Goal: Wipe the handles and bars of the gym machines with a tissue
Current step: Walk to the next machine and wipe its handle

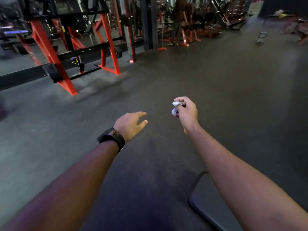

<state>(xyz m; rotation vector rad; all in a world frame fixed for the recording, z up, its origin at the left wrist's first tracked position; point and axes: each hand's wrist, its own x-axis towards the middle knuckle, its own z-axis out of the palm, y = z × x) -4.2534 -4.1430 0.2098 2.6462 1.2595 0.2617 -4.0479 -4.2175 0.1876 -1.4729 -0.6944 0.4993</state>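
Nearest lens: two bare forearms (66, 180), stretched forward over dark floor (216, 80); edge of dark pad (208, 205) low right, beside the right one. Left hand (130, 124): released, fingers loose and spread, grasping nothing; watch (111, 139) on wrist. Right hand (186, 110): clenched round crumpled white tissue (175, 108), wad poking out on thumb side, lower part purplish. Tissue well apart from every machine, touching no handle. Red rack (50, 47) with black bar (90, 51) far left, well ahead of both hands. Judged: in transit between machines, no wiping under way. Risks: wad balled small, too little clean face for a bar, hence smearing rather than lifting; thin paper liable to tear or shed on rough steel; possible slip from grip mid-stroke; rack feet jutting onto floor, trip hazard on approach. Person (179, 17) at far machines, well clear. Containers: none in view, so no contents to log.
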